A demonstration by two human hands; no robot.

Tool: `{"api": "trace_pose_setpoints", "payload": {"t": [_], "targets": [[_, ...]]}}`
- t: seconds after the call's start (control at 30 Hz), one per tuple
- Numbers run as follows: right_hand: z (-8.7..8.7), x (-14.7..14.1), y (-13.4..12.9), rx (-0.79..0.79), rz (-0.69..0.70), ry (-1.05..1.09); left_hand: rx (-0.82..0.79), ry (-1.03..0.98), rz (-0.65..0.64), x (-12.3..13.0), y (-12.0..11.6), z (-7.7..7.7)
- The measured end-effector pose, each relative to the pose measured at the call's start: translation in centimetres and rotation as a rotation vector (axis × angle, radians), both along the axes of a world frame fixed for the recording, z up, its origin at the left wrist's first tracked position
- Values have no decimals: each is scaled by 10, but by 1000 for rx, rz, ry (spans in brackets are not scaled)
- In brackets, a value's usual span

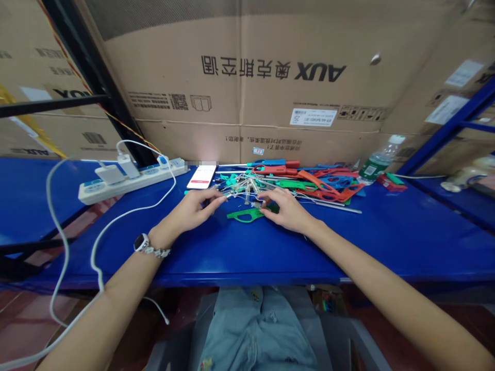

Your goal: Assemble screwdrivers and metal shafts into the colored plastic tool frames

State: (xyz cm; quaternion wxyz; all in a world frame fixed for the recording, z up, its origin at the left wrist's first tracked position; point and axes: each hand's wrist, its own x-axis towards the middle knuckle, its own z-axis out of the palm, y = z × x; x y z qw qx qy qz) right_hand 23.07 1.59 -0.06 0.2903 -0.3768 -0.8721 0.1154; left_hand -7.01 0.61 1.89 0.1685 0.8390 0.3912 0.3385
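My left hand (199, 207) is closed in a pinch on the end of a thin white wire (236, 194), beside the pile. My right hand (288, 208) is also closed, its fingertips around a small clear plastic piece (256, 204); part of that piece is hidden by the fingers. Under and beside the right fingertips lies a green plastic lighter shell half (244, 216) with an oval opening. Just beyond both hands is a heap of small clear tubes (253, 186), wires and teal plastic bits (231, 180).
Red, orange and blue shell parts (320, 180) and metal rods (336, 207) spread rightward. A bottle (377, 164) stands behind them on the blue table (216, 252). Left are a phone (201, 176) and a power strip (91, 191) with loose white cables. Cardboard (270, 103) walls the back.
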Motion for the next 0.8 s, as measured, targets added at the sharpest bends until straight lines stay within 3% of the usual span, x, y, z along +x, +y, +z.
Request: {"api": "trace_pose_setpoints", "payload": {"t": [0.13, 0.3, 0.8], "targets": [[2, 1, 0, 7, 28, 48, 53, 58, 25, -1, 0, -2], [2, -1, 5, 63, -34, -93, -9, 158, 31, 2, -1, -3], [1, 4, 0, 0, -53, -125, 25, 221, -35, -1, 13, -4]]}}
